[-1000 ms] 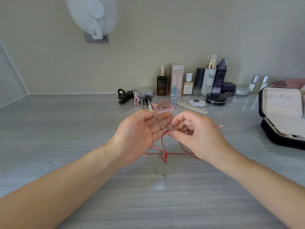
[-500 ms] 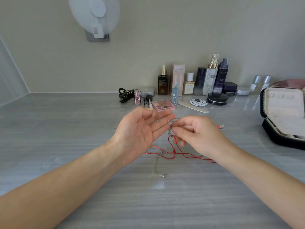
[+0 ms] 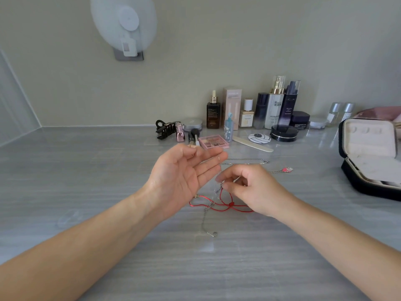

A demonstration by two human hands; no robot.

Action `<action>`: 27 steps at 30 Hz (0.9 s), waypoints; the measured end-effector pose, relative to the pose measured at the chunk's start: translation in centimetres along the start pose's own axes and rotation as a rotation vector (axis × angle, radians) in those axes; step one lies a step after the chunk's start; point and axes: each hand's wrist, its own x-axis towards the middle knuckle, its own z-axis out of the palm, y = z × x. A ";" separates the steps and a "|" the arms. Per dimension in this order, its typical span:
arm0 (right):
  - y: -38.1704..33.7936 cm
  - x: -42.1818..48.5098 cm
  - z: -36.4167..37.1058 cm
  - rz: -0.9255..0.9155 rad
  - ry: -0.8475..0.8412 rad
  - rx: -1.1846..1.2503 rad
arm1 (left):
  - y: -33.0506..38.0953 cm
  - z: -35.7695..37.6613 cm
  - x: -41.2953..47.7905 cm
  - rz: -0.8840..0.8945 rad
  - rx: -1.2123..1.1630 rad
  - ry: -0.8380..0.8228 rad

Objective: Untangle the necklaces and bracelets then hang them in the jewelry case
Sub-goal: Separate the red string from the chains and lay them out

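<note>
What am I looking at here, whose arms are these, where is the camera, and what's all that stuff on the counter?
There is no machine here, just a person's two bare hands. One camera worn on the head films them, looking forward and down. The left hand is open, palm up. The right hand pinches a red cord bracelet, tangled with a thin silver chain on the grey counter. An open jewelry case stands to the right, and cosmetics bottles line the wall behind.

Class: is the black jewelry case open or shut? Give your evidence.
Open. The jewelry case has its lid standing raised, which shows the pale lining inside, and the base compartment lies exposed.
</note>
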 end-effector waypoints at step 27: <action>-2.6 0.1 -6.3 0.142 0.113 0.258 | 0.0 -0.2 2.4 -0.047 0.765 0.141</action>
